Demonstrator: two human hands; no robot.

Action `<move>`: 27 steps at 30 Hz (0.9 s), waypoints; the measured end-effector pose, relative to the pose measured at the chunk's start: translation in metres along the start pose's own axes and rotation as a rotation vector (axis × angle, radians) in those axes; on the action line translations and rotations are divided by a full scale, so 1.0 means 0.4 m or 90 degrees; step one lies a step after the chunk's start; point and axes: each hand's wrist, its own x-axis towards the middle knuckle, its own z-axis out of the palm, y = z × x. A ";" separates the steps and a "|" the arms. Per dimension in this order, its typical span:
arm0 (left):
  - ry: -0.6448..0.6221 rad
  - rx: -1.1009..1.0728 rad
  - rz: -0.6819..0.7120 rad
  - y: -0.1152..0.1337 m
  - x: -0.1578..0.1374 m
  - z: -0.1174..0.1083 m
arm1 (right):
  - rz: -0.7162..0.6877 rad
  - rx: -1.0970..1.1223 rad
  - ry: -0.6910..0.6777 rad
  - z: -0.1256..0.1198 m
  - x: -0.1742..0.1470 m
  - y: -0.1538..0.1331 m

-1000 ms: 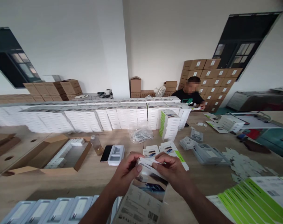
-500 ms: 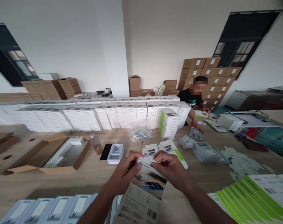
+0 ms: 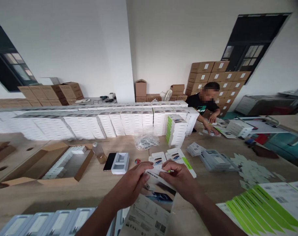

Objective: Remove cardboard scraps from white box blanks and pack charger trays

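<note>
Lower centre of frame: a printed carton is held over the wooden table, body formed, top flap not yet tucked, so closing is judged unfinished. Left hand is closed on the carton's upper left edge, thumb on the flap. Right hand is pinched on the flap's right end. Finished white boxes stacked across mid-frame; flat blanks remain lower right.

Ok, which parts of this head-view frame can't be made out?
- White printed carton: its top flap is covered by the left hand and right hand; whether it is tucked in cannot be told. Its lower end is cut off by the bottom edge.
- Its printing: too small to read.
- Grey plastic trays: cut off by the bottom edge.
- Open brown cardboard box: the near wall hides part of the inside.
</note>
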 end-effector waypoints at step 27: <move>-0.020 -0.006 0.009 0.005 0.013 -0.028 | -0.012 0.053 -0.021 -0.008 -0.004 0.004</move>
